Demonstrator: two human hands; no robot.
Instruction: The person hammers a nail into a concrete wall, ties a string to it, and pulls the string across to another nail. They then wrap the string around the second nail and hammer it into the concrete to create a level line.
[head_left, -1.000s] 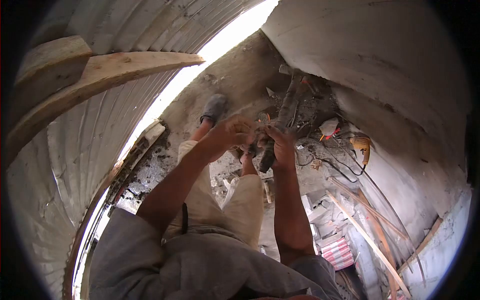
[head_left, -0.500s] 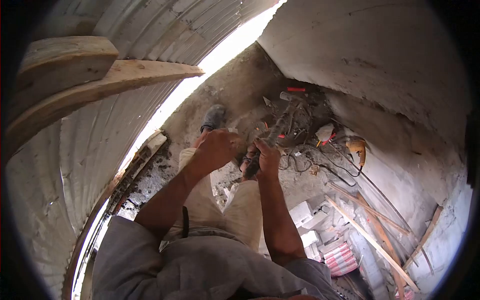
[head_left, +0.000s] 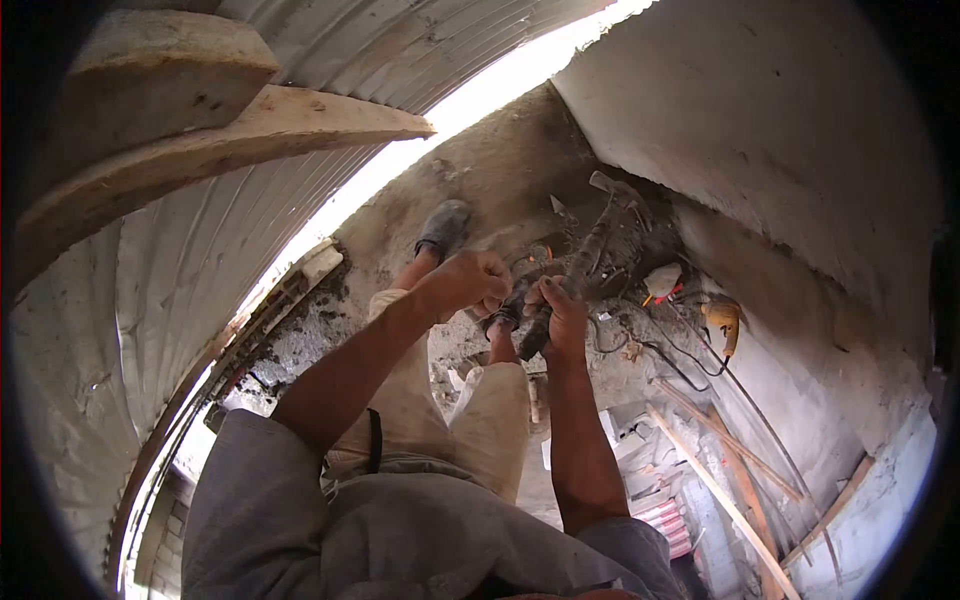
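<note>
My right hand point(head_left: 562, 312) is wrapped round the dark handle of what looks like a pickaxe point(head_left: 592, 243). Its metal head points away from me, above the dirt floor, and the butt of the handle sticks out below my fist. To the left of the handle, my left hand point(head_left: 468, 287) is closed with its fingers curled together. Whatever it may hold is too small or hidden to name. My left shoe point(head_left: 443, 226) rests on the ground beyond that hand, while the other foot is mostly hidden behind the hands and handle.
A yellow corded power tool point(head_left: 722, 325) leans by the right wall, its cable curling over the rubble. A pointed trowel point(head_left: 558, 205) lies ahead. Wooden strips point(head_left: 720, 495) and a red-and-white package point(head_left: 664, 525) lie at lower right. A wooden beam point(head_left: 250, 145) juts in along the corrugated sheeting point(head_left: 180, 290).
The view has shifted slightly. The pickaxe head has risen a little and moved right, and the red object behind it is no longer visible. My left hand has turned, its fingers still curled.
</note>
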